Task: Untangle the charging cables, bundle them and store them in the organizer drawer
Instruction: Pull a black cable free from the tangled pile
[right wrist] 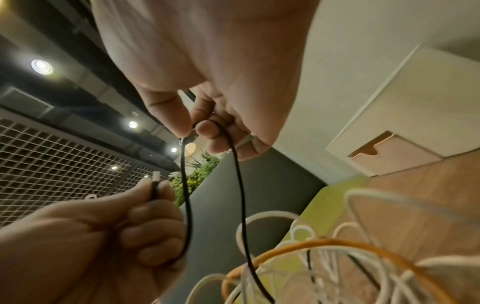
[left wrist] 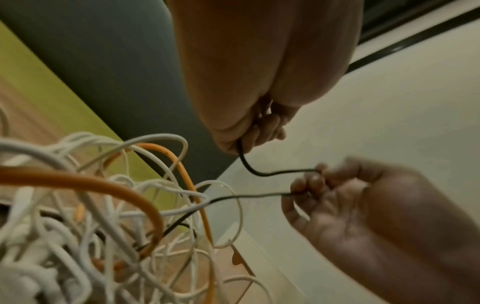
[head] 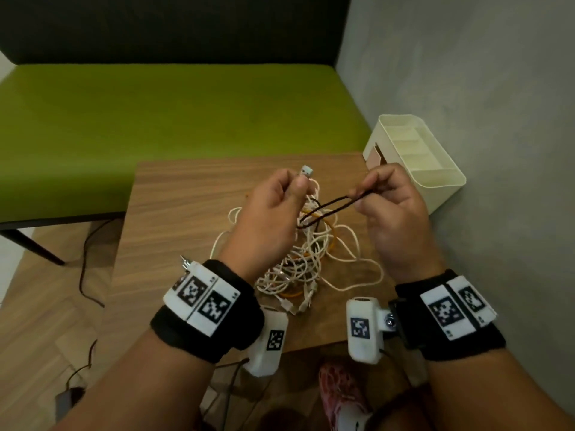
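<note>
L hand [head: 273, 200] raised above desk [head: 174, 219], fingers curled, pinching the plug end [head: 306, 172] of the black cable [head: 326, 206]; plug pokes up past thumb and forefinger. R hand [head: 395, 200] also curled, pinching a bend of same black cable further along, so a narrow loop runs from R fingertips back down toward the pile. Wrist views confirm: one strand goes to L fist, other drops into the tangle.

Cable tangle [head: 308, 259] sits mid-desk, below and between both hands: mostly white cables, one orange cable [head: 331, 241] threaded through. Nothing bundled yet. Organizer [head: 435, 178] at far R corner of desk against wall; its drawer [head: 376, 158] looks shut, top compartments bare.

Judgement: early stage, first cable being worked free.

Risks:
- Black strand passes under the orange + white loops; pulling straight up prob. cinches a knot rather than freeing it.
- Whole pile may lift w/ the pull and drag off desk edge; neither hand pins it.
- Far-end plug could snag on a white loop.
- Sharp fold at R pinch may kink the cable.
</note>
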The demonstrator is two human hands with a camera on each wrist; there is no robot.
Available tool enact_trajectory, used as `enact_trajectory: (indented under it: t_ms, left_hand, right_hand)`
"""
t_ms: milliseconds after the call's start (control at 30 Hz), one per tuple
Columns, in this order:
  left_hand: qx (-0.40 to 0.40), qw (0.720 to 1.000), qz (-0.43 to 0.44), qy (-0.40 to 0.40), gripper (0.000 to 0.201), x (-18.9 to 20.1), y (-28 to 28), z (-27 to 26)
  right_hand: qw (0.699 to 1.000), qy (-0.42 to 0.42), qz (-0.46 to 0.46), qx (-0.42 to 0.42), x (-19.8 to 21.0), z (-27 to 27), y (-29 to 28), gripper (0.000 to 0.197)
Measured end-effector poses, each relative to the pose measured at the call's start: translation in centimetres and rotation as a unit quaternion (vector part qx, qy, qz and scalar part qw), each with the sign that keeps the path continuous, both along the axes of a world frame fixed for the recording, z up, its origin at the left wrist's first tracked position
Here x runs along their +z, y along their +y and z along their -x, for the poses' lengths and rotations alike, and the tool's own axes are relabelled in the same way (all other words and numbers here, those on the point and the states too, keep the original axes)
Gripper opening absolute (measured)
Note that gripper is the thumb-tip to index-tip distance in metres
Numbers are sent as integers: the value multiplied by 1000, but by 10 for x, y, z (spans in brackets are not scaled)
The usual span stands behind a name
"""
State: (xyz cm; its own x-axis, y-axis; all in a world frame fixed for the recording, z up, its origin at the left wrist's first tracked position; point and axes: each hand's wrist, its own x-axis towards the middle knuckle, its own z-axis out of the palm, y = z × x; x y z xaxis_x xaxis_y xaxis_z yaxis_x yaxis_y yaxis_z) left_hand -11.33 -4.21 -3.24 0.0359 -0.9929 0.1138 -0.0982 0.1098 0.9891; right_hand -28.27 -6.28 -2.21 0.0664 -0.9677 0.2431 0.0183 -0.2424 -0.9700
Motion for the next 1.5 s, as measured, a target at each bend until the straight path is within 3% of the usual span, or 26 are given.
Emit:
enact_trajectory:
  t_ms: [100,200,333,467,567,700,767,833,900,967,1033,1167,1267,1367,1500]
  left_hand:
    - [-29,997,-7,-65,15,-6,-1,8]
    - [-84,993,-24,-86,22,-6,-6,9]
    - [-142,985,-41,-87,31,-6,-8,12]
    - [-117,989,-18,-83,31,-6,-5,15]
    - [-110,993,19,-41,22,-1,-2,14]
    - [-129,987,29,93,21,9,1,2]
    - [-135,982,17,129,21,11,1,-11]
    - [-111,990,9,92,25,9,3,-22]
    - [-42,998,4,-39,26,3,1,-30]
    - [52,982,-12,-182,29,-9,-6,-40]
    - [120,961,-2,-248,39,-16,-10,-51]
    - [109,943,98,-298,37,-8,-4,-39]
    - [24,955,38,-294,28,-8,-2,-19]
    - [-38,971,-14,-237,24,-16,-5,-13]
    - [-3,977,29,-213,28,-9,-5,-10]
  right_hand:
    - [996,74,22,48,-4,-6,3,28]
    - [990,128,43,33,-12,-1,1,29]
    - [992,111,49,30,-14,14,-1,28]
    - [994,76,28,68,-17,21,-3,24]
    - [992,75,11,102,-16,22,-2,4]
    - [972,178,-35,146,-25,22,-7,29]
    - [964,222,-46,142,-31,21,-13,31]
    - [970,215,-49,105,-34,20,-20,22]
    - [982,178,-23,58,-35,18,-27,13]
    - [983,176,29,38,-34,15,-30,15]
    - [970,235,57,37,-35,8,-30,10]
    - [915,371,151,47,-41,-9,-27,16]
    - [895,389,214,48,-37,-21,-24,20]
    - [898,372,233,34,-32,-24,-22,15]
    - [930,310,187,62,-30,-20,-24,14]
